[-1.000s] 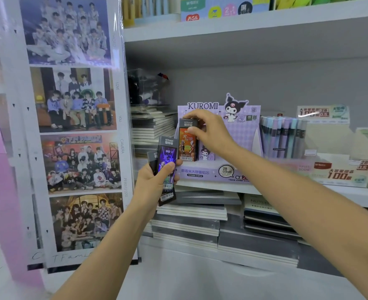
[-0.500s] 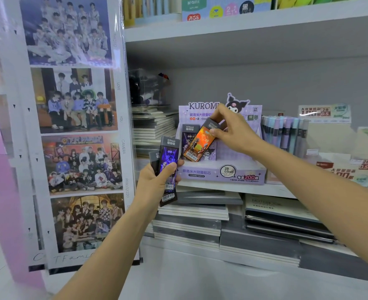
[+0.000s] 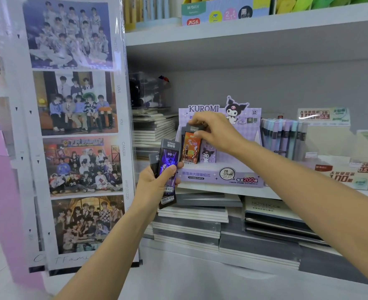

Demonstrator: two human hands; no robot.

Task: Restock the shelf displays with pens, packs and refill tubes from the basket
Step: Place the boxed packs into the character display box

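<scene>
A person's right hand (image 3: 215, 131) pinches the black top of an orange refill pack (image 3: 189, 150) standing upright in the purple display box (image 3: 222, 176) on the shelf (image 3: 211, 190). Just below and to the left, the left hand (image 3: 155, 185) grips several dark packs (image 3: 168, 169), the front one printed purple.

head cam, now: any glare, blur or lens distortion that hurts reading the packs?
Head view: glare streaks on the plastic-wrapped poster sheet and the green sign; upper shelf edge slants from the wide lens; print on the orange pack and purple pack is fairly sharp; far-right boxes are soft.
</scene>
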